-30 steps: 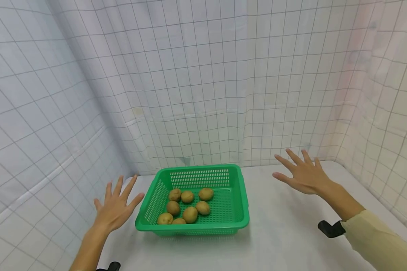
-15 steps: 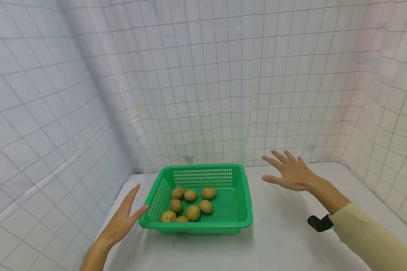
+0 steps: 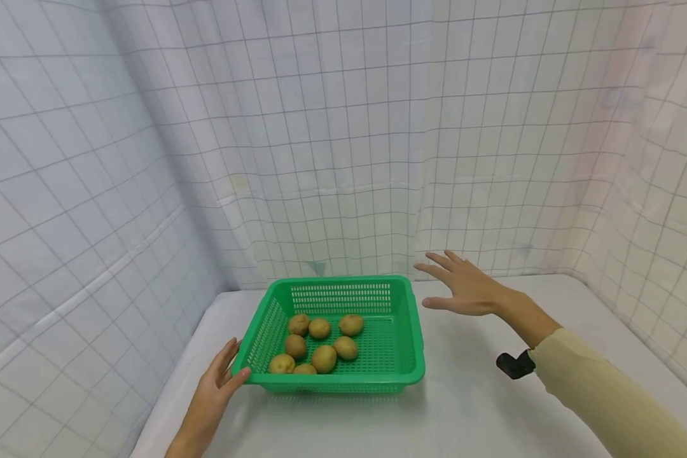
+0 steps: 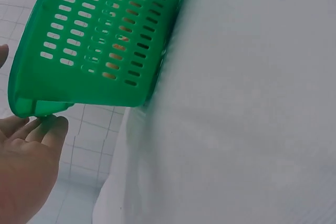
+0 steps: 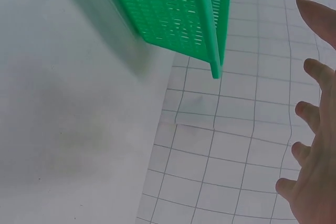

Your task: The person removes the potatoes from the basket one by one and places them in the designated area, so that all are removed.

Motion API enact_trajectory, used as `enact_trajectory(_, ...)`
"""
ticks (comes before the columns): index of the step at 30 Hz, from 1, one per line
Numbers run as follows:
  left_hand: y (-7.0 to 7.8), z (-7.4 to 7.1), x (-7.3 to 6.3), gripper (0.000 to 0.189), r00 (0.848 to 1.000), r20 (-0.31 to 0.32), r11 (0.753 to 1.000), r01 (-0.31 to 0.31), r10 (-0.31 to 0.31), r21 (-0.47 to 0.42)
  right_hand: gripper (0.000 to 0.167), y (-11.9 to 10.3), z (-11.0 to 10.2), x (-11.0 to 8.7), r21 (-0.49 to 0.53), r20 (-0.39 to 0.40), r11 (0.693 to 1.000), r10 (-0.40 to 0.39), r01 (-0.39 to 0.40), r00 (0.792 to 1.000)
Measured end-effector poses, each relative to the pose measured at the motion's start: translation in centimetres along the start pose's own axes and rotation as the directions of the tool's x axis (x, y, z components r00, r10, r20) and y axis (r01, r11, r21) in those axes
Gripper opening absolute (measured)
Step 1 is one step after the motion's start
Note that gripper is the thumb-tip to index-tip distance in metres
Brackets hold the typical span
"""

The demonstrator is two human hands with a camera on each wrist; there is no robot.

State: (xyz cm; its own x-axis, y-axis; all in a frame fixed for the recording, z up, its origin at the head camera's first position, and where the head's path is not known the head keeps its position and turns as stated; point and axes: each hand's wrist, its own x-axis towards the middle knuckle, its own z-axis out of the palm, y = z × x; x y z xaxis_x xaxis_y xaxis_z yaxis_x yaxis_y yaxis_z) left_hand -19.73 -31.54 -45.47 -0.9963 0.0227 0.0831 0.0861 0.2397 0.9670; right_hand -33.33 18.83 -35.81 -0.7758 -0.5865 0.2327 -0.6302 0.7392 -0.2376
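A green plastic basket [image 3: 343, 380] with slotted sides stands on the white-covered table, holding several potatoes [image 3: 324, 359] mostly toward its left side. My left hand [image 3: 208, 389] is at the basket's left front corner, its thumb overlapping the rim in the head view. In the left wrist view, the fingertips [image 4: 59, 124] touch the underside of the basket's rim, while the thumb tip stands a little apart from it. My right hand [image 3: 464, 286] hovers to the right of the basket, fingers spread and holding nothing; the right wrist view shows a gap between these fingers [image 5: 310, 116] and the rim.
White sheets with a grid of dark lines [image 3: 343, 159] hang behind the table and along both sides. The white table cover [image 3: 481, 394] extends around the basket. A black wrist-worn device [image 3: 515, 365] sticks out below the right sleeve [image 3: 595, 388].
My left hand has moved right and down to the basket's rim, its fingers drawing closer together. The right hand has moved left toward the basket. The basket and potatoes stay in place.
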Motion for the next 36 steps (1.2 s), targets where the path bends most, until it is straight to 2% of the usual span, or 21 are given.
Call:
enact_trajectory(3, -0.4, 0.5, -0.3, 0.079, 1.000, -0.021, 0.999, 0.001, -0.002, -0.045, 0.079, -0.3, 0.3, 0.7, 0.023, 0.013, 1.000, -0.013, 0.013, 1.000)
enact_trajectory(5, -0.7, 0.7, -0.3, 0.080, 1.000, -0.024, 0.994, -0.001, -0.001, -0.105, 0.080, -0.6, 0.3, 1.2, 0.034, 0.022, 0.999, -0.027, 0.026, 0.999)
enact_trajectory(10, -1.4, 0.9, -0.3, 0.078, 1.000, 0.002, 0.971, -0.027, 0.028, -0.237, 0.083, -1.5, 0.1, 2.3, 0.072, 0.061, 0.996, -0.058, 0.054, 0.996)
enact_trajectory(16, -1.7, 1.1, -0.2, 0.079, 0.998, 0.037, 0.949, -0.042, 0.056, -0.313, 0.081, -2.2, 0.2, 3.6, 0.110, 0.122, 0.988, -0.123, 0.110, 0.985)
enact_trajectory(18, -1.7, 1.2, -0.2, 0.079, 0.998, 0.037, 0.945, -0.044, 0.059, -0.324, 0.081, -2.5, 0.5, 4.1, 0.125, 0.130, 0.984, -0.146, 0.130, 0.981)
enact_trajectory(22, -1.8, 1.4, -0.3, 0.081, 0.999, 0.022, 0.956, -0.035, 0.044, -0.292, 0.082, -3.0, 1.3, 4.9, 0.170, 0.160, 0.974, -0.177, 0.149, 0.971)
enact_trajectory(30, -1.7, 1.5, -0.2, 0.082, 0.999, 0.018, 0.952, -0.038, 0.046, -0.305, 0.084, -4.0, 2.2, 6.4, 0.278, 0.204, 0.948, -0.214, 0.153, 0.955)
enact_trajectory(36, -1.7, 1.4, 0.1, 0.081, 0.998, 0.034, 0.952, -0.046, 0.059, -0.302, 0.084, -4.3, 2.5, 7.8, 0.292, 0.248, 0.947, -0.210, 0.134, 0.946)
